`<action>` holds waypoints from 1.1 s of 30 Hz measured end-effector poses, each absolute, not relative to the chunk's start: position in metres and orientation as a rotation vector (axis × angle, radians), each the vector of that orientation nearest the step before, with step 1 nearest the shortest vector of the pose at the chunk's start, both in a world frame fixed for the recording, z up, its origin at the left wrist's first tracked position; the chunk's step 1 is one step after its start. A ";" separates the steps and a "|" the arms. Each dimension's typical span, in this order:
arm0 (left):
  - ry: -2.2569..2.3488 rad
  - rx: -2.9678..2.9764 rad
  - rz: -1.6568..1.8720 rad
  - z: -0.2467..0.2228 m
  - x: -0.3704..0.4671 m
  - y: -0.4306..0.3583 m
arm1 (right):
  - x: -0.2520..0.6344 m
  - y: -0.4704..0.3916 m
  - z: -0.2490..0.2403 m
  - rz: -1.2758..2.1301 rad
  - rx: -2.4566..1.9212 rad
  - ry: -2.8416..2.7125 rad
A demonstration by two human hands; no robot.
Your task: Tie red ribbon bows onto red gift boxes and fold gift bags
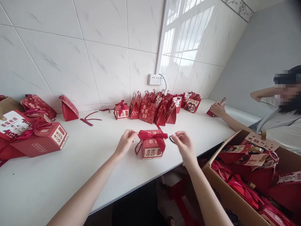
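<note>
Beside the bow (154, 135), curled hands (127, 140)

Head view; forward and down; near the hands (124, 142) (185, 147); tiled wall (105, 62) beyond

At centre, a matt card box (151, 153) wears a satiny cloth ribbon (145, 135); smooth, glossy tiles (105, 25) line the upper left.

Bare forearms, the pair of them! The left forearm (91, 182) was slim, long and uncovered, tapering to a narrow wrist, and the right forearm (207, 190) matched it. Bare, too, were the left hand (125, 142) and right hand (185, 146)! A dark curved band (172, 139) showed by the right fingertips; whether worn, nobody could tell!
</note>
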State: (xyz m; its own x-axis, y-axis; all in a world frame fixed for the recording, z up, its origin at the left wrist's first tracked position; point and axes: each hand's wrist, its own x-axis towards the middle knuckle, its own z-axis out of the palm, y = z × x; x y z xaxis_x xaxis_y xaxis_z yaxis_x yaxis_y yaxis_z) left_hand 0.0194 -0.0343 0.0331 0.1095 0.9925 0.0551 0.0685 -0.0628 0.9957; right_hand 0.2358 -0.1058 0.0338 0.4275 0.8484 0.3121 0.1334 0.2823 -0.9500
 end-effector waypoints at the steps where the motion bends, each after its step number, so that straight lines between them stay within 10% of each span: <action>1: 1.177 1.399 1.144 0.036 0.017 -0.032 | 0.225 -0.110 0.037 0.494 -1.251 -1.211; 9: 1.035 1.811 0.850 0.060 0.026 -0.022 | 0.150 -0.105 0.033 -0.347 -1.507 -1.725; 33: 0.759 0.930 1.013 0.046 0.051 -0.041 | 0.158 -0.092 0.041 -0.220 -1.593 -1.659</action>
State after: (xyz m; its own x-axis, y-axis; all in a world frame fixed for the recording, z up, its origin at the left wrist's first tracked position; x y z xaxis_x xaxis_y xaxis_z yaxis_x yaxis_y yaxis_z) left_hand 0.0510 -0.0414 0.0461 0.3510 0.9309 -0.1017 -0.3591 0.2341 0.9035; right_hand 0.1577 -0.0922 0.0408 0.1220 0.7584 0.6403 0.8990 0.1890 -0.3952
